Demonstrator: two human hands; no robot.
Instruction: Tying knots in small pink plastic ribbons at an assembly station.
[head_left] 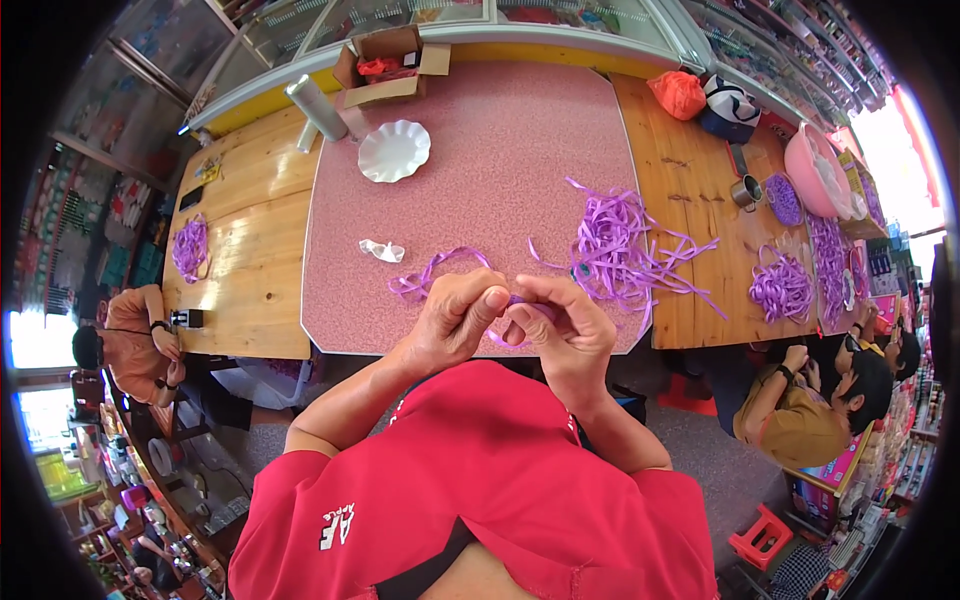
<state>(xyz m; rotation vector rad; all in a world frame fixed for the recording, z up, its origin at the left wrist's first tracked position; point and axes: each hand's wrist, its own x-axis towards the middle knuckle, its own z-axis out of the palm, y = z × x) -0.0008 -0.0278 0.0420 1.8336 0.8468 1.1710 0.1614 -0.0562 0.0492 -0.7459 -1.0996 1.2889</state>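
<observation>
Both my hands meet at the near edge of the pink tabletop (480, 200). My left hand (460, 315) is closed, thumb against curled fingers, on a purple ribbon (433, 281) whose loop trails onto the table. Thumb and fingers of my right hand (565, 325) pinch a small bunched purple part of ribbon (517, 300) between the two hands. How the ribbon is folded there is hidden by my fingers. Beyond my right hand lies a large tangled pile of purple ribbons (612, 240). A crumpled white scrap (382, 250) is to the left.
A white scalloped plate (394, 152), a plastic roll (316, 108) and an open cardboard box (388, 88) stand at the far left. More ribbon (781, 285), a metal mug (745, 191) and a pink basin (818, 170) are to the right. People sit at both sides.
</observation>
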